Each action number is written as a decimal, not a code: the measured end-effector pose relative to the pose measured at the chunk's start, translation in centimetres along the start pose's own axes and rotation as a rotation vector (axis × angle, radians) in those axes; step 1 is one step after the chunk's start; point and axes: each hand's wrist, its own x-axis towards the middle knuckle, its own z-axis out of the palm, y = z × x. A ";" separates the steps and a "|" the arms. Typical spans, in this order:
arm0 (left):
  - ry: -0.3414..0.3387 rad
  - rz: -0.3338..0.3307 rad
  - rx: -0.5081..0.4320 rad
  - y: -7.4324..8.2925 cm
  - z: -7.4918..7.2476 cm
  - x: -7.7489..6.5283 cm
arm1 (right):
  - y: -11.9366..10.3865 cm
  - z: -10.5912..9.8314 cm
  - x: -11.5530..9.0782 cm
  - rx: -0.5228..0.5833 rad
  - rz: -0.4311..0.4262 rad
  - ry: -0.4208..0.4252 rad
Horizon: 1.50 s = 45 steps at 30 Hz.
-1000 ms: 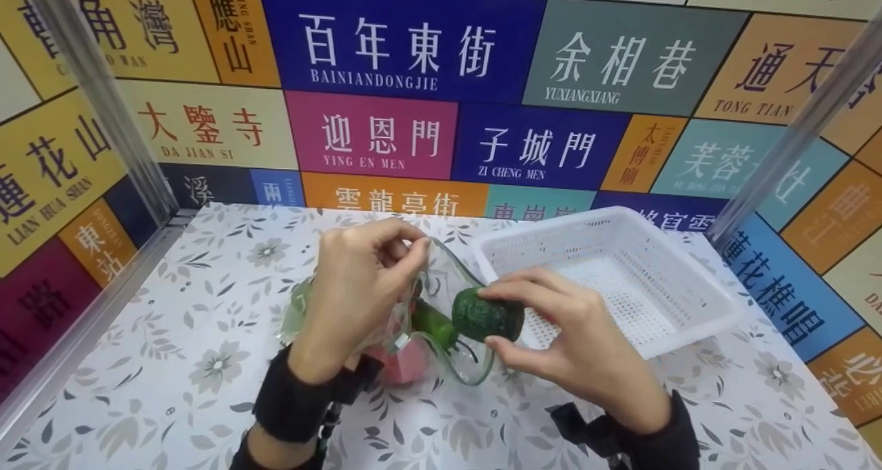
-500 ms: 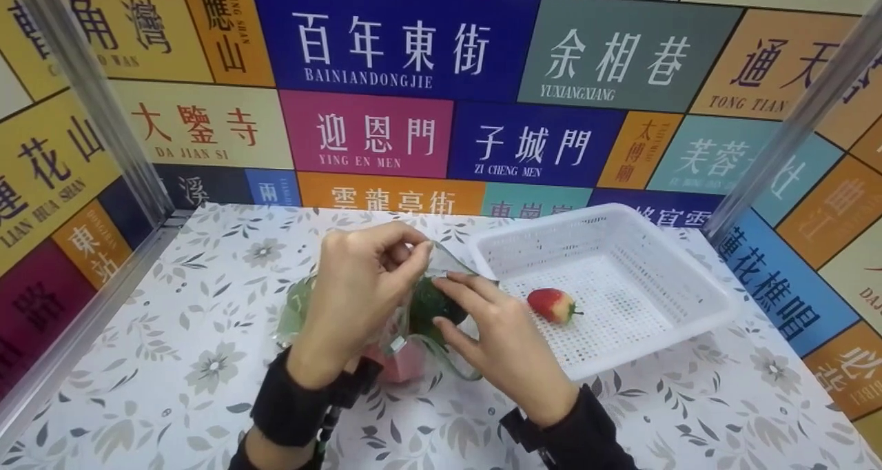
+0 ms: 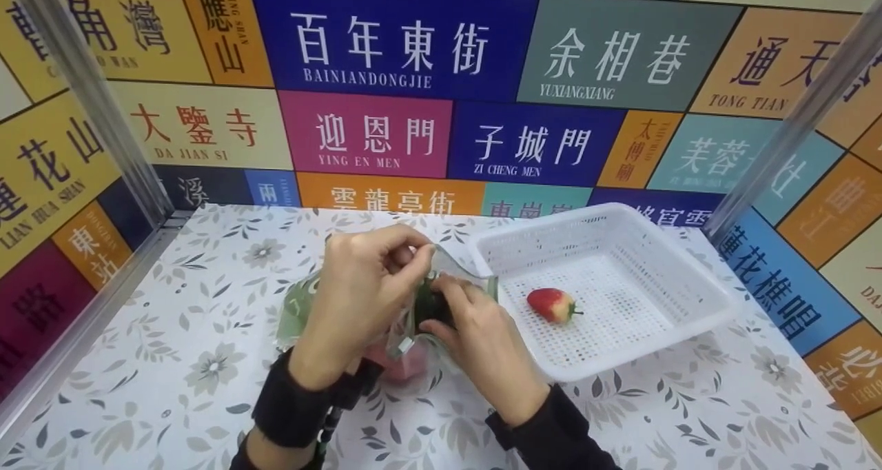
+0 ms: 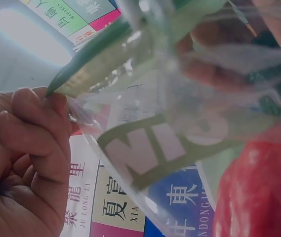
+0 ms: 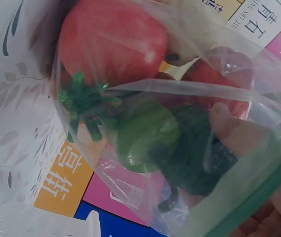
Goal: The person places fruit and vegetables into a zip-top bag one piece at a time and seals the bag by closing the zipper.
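My left hand (image 3: 368, 284) pinches the rim of a clear zip bag (image 3: 296, 311) with a green edge and green print. At the bag's mouth my right hand (image 3: 489, 342) grips a dark green, bumpy vegetable (image 3: 431, 307); in the right wrist view its fingers are seen through the plastic. Inside the bag lie a large pinkish-red fruit (image 5: 110, 44), a smooth green vegetable (image 5: 145, 136), a star-shaped green stalk (image 5: 88, 101) and another red item (image 5: 221, 74). The plastic and my hands partly hide the contents.
A white perforated basket (image 3: 689, 318) stands to the right, close beside my right hand. One red and yellow strawberry (image 3: 550, 306) lies in it. Under everything is a floral-patterned tabletop (image 3: 193, 408), and a wall of colourful signs (image 3: 400, 49) rises behind.
My right hand has moved left from beside the basket, carrying the dark green vegetable into the bag's mouth. The strawberry in the basket has come into sight. My left hand stays on the rim.
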 end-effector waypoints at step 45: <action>0.003 -0.056 -0.012 -0.3 -0.3 0.2 | 16.8 -8.1 6.0 -0.234 0.298 -0.445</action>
